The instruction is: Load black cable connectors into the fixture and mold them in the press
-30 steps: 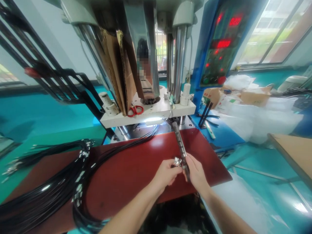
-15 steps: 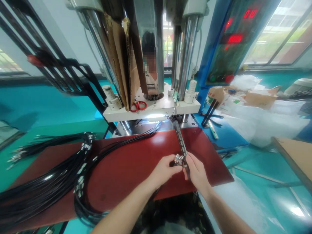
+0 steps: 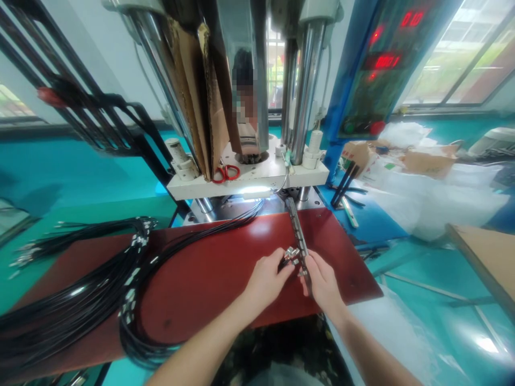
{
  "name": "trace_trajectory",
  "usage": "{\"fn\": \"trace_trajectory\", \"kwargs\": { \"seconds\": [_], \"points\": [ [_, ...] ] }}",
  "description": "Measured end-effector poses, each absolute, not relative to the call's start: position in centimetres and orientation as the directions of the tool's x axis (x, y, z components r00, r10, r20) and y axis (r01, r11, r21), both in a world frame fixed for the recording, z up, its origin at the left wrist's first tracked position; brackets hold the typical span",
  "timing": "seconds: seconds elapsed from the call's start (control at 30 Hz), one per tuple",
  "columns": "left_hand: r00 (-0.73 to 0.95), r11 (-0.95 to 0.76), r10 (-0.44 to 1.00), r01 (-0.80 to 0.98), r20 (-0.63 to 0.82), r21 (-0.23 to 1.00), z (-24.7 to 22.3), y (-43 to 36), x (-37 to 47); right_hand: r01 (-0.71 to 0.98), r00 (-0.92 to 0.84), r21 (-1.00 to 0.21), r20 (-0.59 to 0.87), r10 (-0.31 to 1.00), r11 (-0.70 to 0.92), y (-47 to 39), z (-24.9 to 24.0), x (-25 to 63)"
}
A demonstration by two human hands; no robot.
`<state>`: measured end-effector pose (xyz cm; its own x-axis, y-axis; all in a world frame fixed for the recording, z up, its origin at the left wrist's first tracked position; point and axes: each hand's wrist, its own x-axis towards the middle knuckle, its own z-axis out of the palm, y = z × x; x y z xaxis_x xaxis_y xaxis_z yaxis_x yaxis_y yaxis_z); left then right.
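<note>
My left hand [image 3: 269, 273] is closed around several small silver connectors [image 3: 290, 254] with dark ends, just left of a long dark slotted bar [image 3: 296, 228]. The near end of the bar is gripped by my right hand [image 3: 322, 279], fingers wrapped round it. The far end of the bar reaches the metal base under the white press plate. A small silver piece shows on the bar beside my right fingers. Both hands are above the front part of the red-brown board [image 3: 201, 279].
Black cable bundles [image 3: 132, 284] with silver ends cover the board's left side. Red-handled scissors [image 3: 226, 173] lie on the press plate [image 3: 249, 182] beside cardboard. A blue control box [image 3: 370, 69] stands right, near pliers [image 3: 352, 195] and white bags [image 3: 434, 198].
My left hand has drawn slightly left, opening a small gap between its connectors and the bar. My right hand still holds the bar. The view has shifted a little.
</note>
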<state>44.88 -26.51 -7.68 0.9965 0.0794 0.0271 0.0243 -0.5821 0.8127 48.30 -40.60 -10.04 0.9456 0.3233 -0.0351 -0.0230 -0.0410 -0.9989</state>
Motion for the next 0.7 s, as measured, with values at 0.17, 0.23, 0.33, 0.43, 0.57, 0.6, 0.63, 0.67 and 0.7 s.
{"fn": "trace_trajectory", "kwargs": {
  "seconds": [0.17,0.23,0.33,0.43,0.57,0.6,0.63,0.67,0.7],
  "points": [
    [0.998,-0.537,0.062,0.006,0.033,0.843,-7.7,-26.6,45.3,-0.047,0.940,-0.998,-0.059,0.336,-0.042,-40.6,-9.9,48.3],
    [0.999,-0.449,0.054,0.031,-0.008,0.893,-7.9,-26.7,45.6,-0.051,0.936,-0.998,-0.064,0.347,-0.046,-40.7,-9.8,48.3],
    [0.997,-0.272,0.025,0.079,-0.075,0.959,-8.2,-27.0,46.0,-0.049,0.930,-0.997,-0.065,0.362,-0.053,-40.7,-9.7,48.3],
    [0.994,-0.113,-0.004,0.105,-0.106,0.988,-8.4,-27.3,46.2,-0.045,0.927,-0.996,-0.072,0.368,-0.080,-40.6,-9.7,48.4],
    [0.993,-0.059,0.026,0.118,-0.116,0.991,-8.5,-27.5,46.2,0.001,0.927,-0.989,-0.055,0.370,-0.150,-40.4,-9.9,48.4],
    [0.993,-0.066,0.031,0.119,-0.117,0.991,-8.5,-27.5,46.1,0.010,0.926,-0.986,-0.053,0.373,-0.164,-40.3,-9.9,48.4],
    [0.993,-0.079,0.028,0.113,-0.111,0.990,-8.5,-27.4,46.1,0.012,0.926,-0.985,-0.053,0.373,-0.170,-40.3,-10.0,48.4],
    [0.995,-0.093,0.023,0.099,-0.097,0.991,-8.5,-27.2,46.1,0.005,0.927,-0.986,-0.058,0.371,-0.166,-40.3,-10.0,48.4],
    [0.997,-0.099,0.025,0.081,-0.079,0.992,-8.4,-27.0,46.1,-0.007,0.928,-0.988,-0.064,0.367,-0.153,-40.3,-10.1,48.4]
  ]
}}
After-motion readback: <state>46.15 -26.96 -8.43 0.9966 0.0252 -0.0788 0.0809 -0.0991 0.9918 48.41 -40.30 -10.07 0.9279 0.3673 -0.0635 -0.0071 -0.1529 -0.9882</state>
